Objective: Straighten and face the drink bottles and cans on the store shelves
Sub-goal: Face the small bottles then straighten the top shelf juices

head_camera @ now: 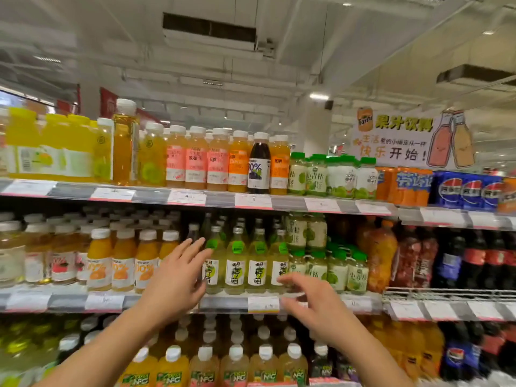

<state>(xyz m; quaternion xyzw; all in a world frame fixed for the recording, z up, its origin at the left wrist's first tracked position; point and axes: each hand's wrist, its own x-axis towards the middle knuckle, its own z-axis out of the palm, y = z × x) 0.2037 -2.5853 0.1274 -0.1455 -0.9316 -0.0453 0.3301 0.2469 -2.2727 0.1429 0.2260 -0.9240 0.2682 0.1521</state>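
Note:
A row of pale yellow-green glass bottles (236, 261) with white labels and green neck stickers stands at the front of the middle shelf (223, 303). My left hand (174, 277) is open, fingers spread, in front of the leftmost bottle of that row and partly covering it. My right hand (315, 300) is open too, fingers curled loosely, just below and in front of the rightmost bottle (279, 263). Neither hand grips anything. To the left of the row stand orange juice bottles (122, 261) with white caps.
The top shelf (195, 196) carries orange, pink and yellow juice bottles and one dark grape bottle (259, 166). Small green-capped bottles (337, 269) sit right of the row. Cola and large soda bottles (474, 258) fill the right bay. NFC juice bottles (234, 367) line the lower shelf.

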